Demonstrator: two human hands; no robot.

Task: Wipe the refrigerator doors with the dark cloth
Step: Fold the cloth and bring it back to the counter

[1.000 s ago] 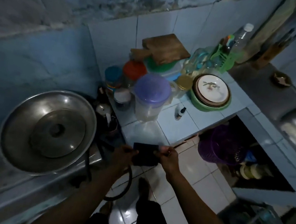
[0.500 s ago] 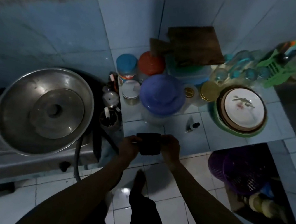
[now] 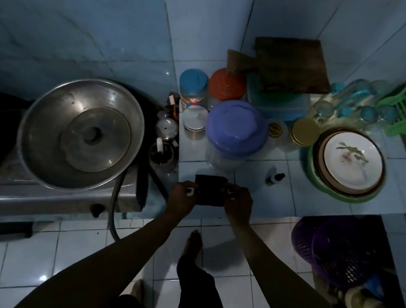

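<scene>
The dark cloth (image 3: 211,189), folded into a small rectangle, is held flat between both hands over the front edge of the tiled counter (image 3: 322,196). My left hand (image 3: 182,195) pinches its left side and my right hand (image 3: 238,202) pinches its right side. No refrigerator is in view.
A large steel bowl with a lid (image 3: 81,132) sits on the stove at left. Jars, a purple-lidded container (image 3: 236,130), a small dropper bottle (image 3: 275,177), a stack of plates (image 3: 349,163) and a green rack (image 3: 405,111) crowd the counter. A purple basket (image 3: 340,253) stands under the counter at right.
The view has swung left and downward, so the sink has left the frame. Both hands still hold the cloth, now over the counter's front edge.
</scene>
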